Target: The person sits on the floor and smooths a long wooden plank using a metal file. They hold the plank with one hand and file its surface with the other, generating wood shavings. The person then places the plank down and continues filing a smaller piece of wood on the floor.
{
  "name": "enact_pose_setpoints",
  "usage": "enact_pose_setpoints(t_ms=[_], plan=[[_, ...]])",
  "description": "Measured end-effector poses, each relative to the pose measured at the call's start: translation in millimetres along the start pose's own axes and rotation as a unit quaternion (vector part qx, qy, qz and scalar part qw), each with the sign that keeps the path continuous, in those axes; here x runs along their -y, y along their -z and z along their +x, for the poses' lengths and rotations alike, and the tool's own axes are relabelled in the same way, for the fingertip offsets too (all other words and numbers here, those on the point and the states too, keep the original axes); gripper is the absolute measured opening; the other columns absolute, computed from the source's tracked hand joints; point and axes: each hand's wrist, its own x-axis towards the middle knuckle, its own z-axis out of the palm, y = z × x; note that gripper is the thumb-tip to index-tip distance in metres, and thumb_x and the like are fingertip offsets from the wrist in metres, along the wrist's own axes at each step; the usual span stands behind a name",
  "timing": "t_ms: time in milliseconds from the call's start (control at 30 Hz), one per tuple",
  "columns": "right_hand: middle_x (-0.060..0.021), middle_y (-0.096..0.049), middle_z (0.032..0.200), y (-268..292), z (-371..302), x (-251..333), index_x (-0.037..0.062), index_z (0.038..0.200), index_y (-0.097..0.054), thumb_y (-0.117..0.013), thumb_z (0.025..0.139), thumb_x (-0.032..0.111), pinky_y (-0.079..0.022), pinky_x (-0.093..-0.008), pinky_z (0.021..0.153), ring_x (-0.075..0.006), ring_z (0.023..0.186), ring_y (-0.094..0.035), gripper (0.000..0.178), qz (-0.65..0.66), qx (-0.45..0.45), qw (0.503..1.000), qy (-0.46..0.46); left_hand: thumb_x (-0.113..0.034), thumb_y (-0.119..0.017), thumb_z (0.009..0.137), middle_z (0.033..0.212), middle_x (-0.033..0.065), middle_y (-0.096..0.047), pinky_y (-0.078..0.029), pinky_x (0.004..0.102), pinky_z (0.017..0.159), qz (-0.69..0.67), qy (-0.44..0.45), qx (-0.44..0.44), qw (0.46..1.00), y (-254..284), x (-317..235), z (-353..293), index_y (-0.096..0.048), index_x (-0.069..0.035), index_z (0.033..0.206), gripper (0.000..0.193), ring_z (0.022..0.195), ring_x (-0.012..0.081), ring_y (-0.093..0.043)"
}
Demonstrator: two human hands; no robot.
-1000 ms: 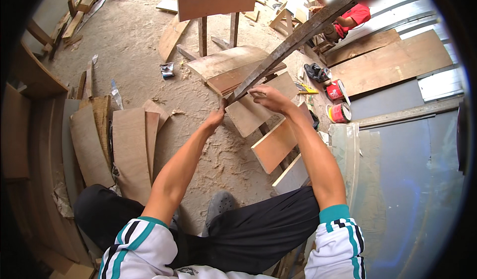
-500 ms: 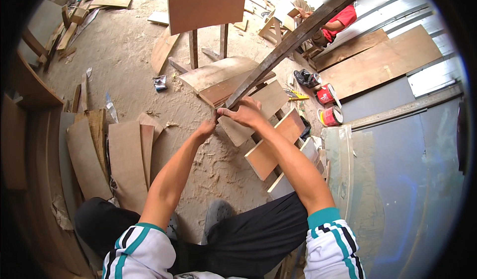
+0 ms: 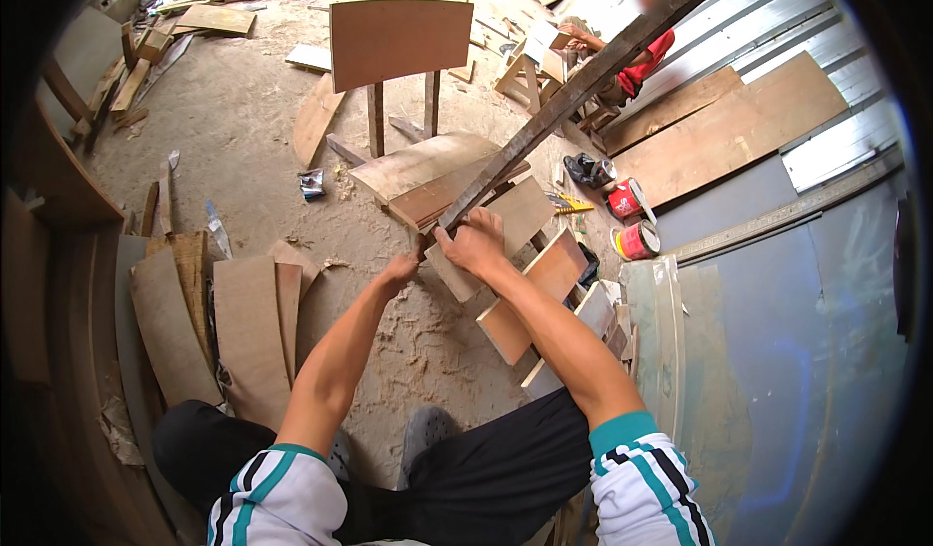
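A dark wooden beam (image 3: 583, 89) slants from the upper right down to my hands, its lower end beside the slatted wooden seat (image 3: 428, 165). At the seat's near corner, by the beam's foot, my left hand (image 3: 401, 268) is closed; its fingertips are partly hidden. My right hand (image 3: 473, 245) rests just right of the beam's foot, over a pale board (image 3: 520, 211), fingers curled and thumb toward the left hand. What lies inside either grip is hidden. Behind the seat rises a curved brown backrest (image 3: 400, 45) on two dark posts.
Cut boards (image 3: 255, 327) lean at the left, and more panels (image 3: 551, 283) lie under my right forearm. Red cans (image 3: 636, 241) and a yellow-handled tool (image 3: 571, 203) are at the right. A person in red (image 3: 637, 70) sits farther back. Wood scraps and shavings litter the floor.
My right hand has shifted slightly down, and its fingers, stretched across the beam's foot before, are now curled beside it. My left hand stays nearly in place. The view has tilted slightly.
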Motion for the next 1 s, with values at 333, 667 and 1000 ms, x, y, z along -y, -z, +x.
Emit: enact_pose_setpoints(t_ms=[333,667,1000], plan=[[-0.0109,-0.064,0.116,0.1,1.6,-32.2,0.0123,0.105,-0.073,-0.066,0.083,0.056,-0.041,-0.0377,0.103,-0.031,0.117,-0.052,0.05,0.139,-0.058,0.981,0.123,-0.087,-0.029,0.081,0.132,0.035,-0.051,-0.038,0.043,0.104,0.004,0.002,0.0,1.0,5.5,5.9,10.0,-0.052,0.015,0.129,0.115,0.126,0.04,-0.048],[-0.011,-0.067,0.109,9.4,3.5,-29.8,0.0163,0.105,-0.072,-0.067,0.082,0.055,-0.047,-0.0409,0.095,-0.0301,0.11,-0.059,0.046,0.111,-0.019,0.983,0.143,-0.089,-0.028,0.079,0.134,0.0336,-0.05,-0.036,0.0425,0.105,0.023,0.001,0.009,1.0,5.5,-2.5,-3.0,-0.053,0.012,0.13,0.116,0.128,0.0388,-0.046],[-0.014,-0.07,0.108,31.5,-0.5,-8.5,0.0059,0.103,-0.073,-0.069,0.078,0.058,-0.046,-0.0355,0.097,-0.0288,0.11,-0.061,0.058,0.244,0.066,0.967,-0.032,-0.091,-0.025,0.077,0.138,0.0328,-0.047,-0.034,0.0419,0.107,0.009,0.009,0.036,0.999,1.8,-4.7,-4.0,-0.05,0.011,0.133,0.119,0.131,0.0392,-0.043]])
